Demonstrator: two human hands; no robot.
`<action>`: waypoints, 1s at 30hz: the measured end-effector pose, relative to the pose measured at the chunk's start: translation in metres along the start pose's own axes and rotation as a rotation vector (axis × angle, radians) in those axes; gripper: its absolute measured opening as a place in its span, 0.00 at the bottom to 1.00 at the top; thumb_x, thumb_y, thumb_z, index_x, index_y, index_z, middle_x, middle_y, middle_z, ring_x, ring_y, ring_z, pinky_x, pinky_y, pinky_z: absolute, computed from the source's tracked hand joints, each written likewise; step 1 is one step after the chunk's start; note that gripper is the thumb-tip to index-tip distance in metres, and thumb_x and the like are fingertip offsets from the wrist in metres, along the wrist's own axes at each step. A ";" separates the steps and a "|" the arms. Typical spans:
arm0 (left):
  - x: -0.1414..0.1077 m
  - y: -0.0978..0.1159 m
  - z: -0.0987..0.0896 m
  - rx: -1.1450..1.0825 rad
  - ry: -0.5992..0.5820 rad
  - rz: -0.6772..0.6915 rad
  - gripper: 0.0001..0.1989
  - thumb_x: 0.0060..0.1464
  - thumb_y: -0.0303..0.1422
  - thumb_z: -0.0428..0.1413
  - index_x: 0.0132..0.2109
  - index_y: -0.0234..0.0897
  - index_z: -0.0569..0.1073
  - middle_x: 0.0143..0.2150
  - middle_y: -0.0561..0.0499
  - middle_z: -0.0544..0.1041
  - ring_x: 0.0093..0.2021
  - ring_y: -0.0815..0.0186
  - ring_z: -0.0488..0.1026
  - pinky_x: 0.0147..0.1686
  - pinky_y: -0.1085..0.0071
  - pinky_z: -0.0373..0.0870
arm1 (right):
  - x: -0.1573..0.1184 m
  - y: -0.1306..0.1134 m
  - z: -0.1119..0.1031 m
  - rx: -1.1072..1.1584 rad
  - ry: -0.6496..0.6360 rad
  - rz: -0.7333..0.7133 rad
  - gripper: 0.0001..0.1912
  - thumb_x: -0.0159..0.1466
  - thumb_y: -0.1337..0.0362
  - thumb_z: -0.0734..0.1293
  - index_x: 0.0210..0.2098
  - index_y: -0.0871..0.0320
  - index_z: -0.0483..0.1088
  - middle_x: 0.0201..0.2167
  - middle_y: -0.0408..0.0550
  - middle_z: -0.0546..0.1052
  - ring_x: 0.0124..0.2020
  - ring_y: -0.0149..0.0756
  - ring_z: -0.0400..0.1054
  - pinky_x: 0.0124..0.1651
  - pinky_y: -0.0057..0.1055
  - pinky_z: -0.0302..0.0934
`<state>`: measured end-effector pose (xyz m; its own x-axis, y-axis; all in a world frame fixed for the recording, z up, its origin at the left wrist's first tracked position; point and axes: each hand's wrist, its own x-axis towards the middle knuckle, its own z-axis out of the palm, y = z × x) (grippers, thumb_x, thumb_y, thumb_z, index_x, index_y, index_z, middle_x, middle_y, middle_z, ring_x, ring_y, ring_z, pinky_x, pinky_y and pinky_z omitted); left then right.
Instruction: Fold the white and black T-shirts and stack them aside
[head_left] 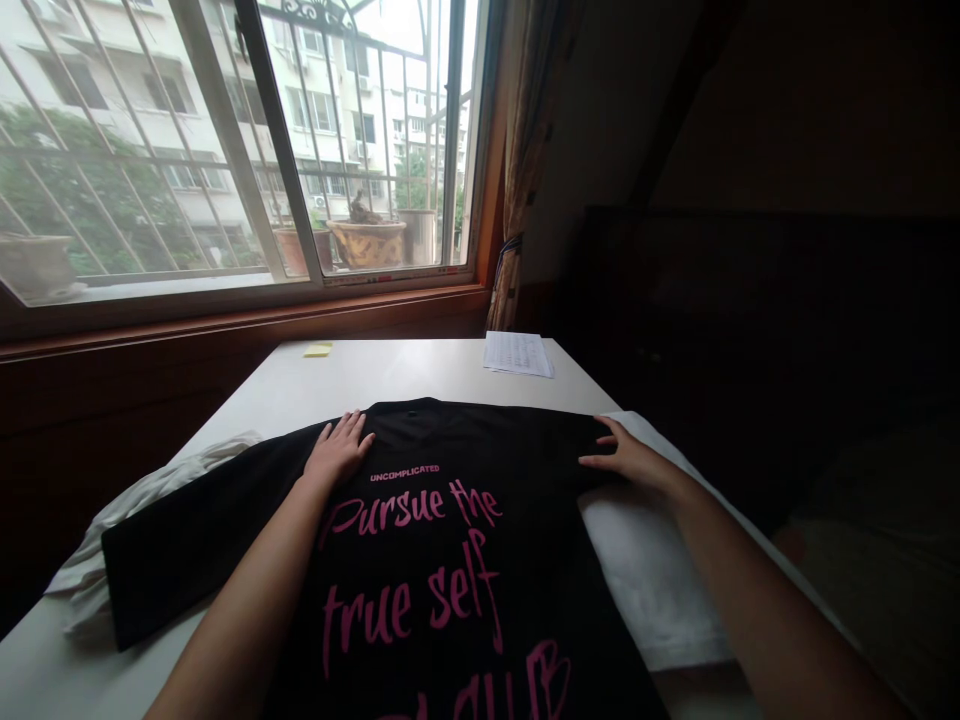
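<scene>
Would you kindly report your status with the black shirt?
Left hand flat, right hand spread, both on black shirt; shirt laid out; white cloth partly beneath.

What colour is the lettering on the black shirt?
The lettering is pinkish purple, seen best in the head view.

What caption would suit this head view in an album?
Two hands smooth a black shirt across a white table beside a barred window.
</scene>
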<state>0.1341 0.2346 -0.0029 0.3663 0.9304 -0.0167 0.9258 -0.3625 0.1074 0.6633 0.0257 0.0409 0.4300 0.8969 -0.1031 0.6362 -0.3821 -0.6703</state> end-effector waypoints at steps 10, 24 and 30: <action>0.000 0.000 -0.001 0.000 -0.004 0.001 0.36 0.69 0.51 0.32 0.76 0.38 0.47 0.78 0.52 0.42 0.77 0.61 0.37 0.73 0.53 0.39 | -0.019 0.008 0.010 -0.417 0.331 -0.108 0.21 0.65 0.66 0.64 0.57 0.55 0.73 0.55 0.58 0.69 0.50 0.50 0.70 0.53 0.47 0.64; 0.003 -0.003 0.004 -0.001 0.012 0.008 0.35 0.69 0.52 0.32 0.76 0.40 0.48 0.78 0.51 0.43 0.77 0.59 0.39 0.73 0.52 0.41 | -0.099 -0.048 0.071 -0.569 0.247 -0.581 0.25 0.71 0.55 0.60 0.64 0.52 0.66 0.62 0.55 0.70 0.61 0.53 0.64 0.63 0.50 0.60; 0.004 -0.004 0.006 0.003 0.025 0.015 0.36 0.69 0.52 0.32 0.76 0.40 0.48 0.78 0.51 0.43 0.77 0.60 0.39 0.73 0.53 0.41 | -0.143 -0.022 0.069 -0.332 0.311 -0.415 0.19 0.70 0.58 0.57 0.55 0.57 0.68 0.41 0.55 0.76 0.42 0.48 0.73 0.49 0.44 0.68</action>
<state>0.1325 0.2393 -0.0097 0.3781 0.9257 0.0094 0.9203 -0.3770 0.1040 0.5441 -0.0786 0.0195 0.2384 0.8979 0.3700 0.9346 -0.1085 -0.3388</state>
